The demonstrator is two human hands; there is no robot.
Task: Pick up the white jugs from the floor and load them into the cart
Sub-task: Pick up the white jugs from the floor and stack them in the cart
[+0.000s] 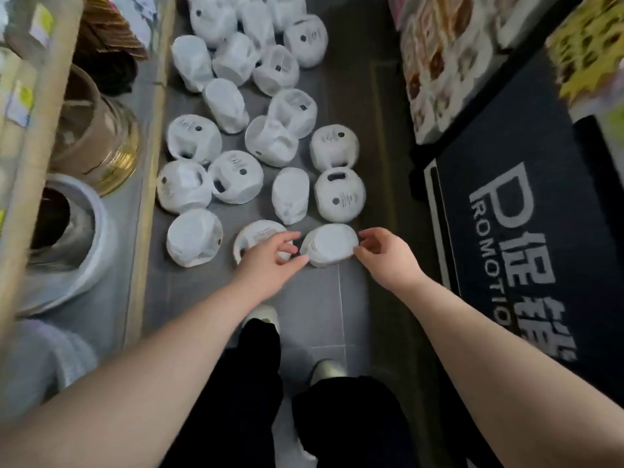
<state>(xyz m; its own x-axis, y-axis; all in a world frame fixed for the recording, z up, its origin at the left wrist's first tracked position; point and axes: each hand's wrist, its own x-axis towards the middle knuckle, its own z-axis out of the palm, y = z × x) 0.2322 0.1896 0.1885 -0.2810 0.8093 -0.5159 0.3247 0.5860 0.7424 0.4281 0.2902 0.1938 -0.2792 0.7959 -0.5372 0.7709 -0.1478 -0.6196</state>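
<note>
From the head camera, a crowd of white jugs (236,177) lies on the grey tiled floor (337,315) of a narrow aisle, most on their sides and many touching. The nearest jug (329,244) lies between the two outstretched hands. The left hand (270,261) hangs over a neighbouring jug (256,236), fingers spread and loosely bent, holding nothing. The right hand (385,255) is wide too, its forefinger and thumb at the nearest jug's right edge; whether they touch it cannot be told. To the right is a black mat (506,248) with white lettering. To the left is a low shelf (141,204) with a brown tape roll (94,130). Black trousers (250,383) and a pale shoe (261,314) show below.
</note>
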